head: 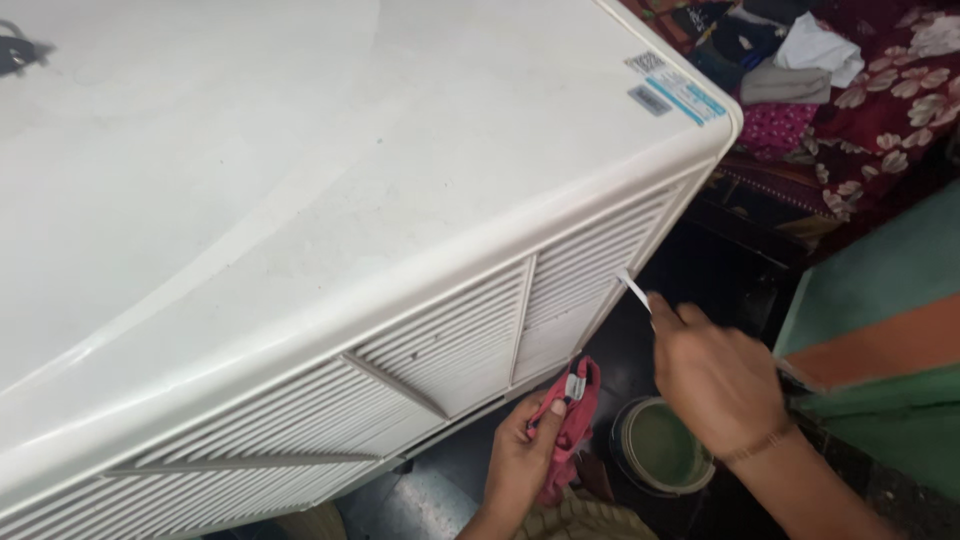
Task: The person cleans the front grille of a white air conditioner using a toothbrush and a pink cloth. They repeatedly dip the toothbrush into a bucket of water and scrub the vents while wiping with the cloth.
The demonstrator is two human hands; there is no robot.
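Observation:
A large white air cooler (330, 190) fills most of the head view, its slatted side grille (470, 335) facing me. My right hand (712, 378) holds a thin white stick-like tool (633, 289) whose tip touches the right end of the grille slats. My left hand (520, 465) sits lower, below the grille, gripping a pink cloth (573, 415) with a small white tag on it. A thin bracelet circles my right wrist.
A round container (660, 450) with green contents stands on the dark floor under my right hand. A woven basket rim (585, 520) shows at the bottom. Folded clothes and a floral red fabric (880, 110) lie at the upper right. A green and orange surface (880, 330) is at right.

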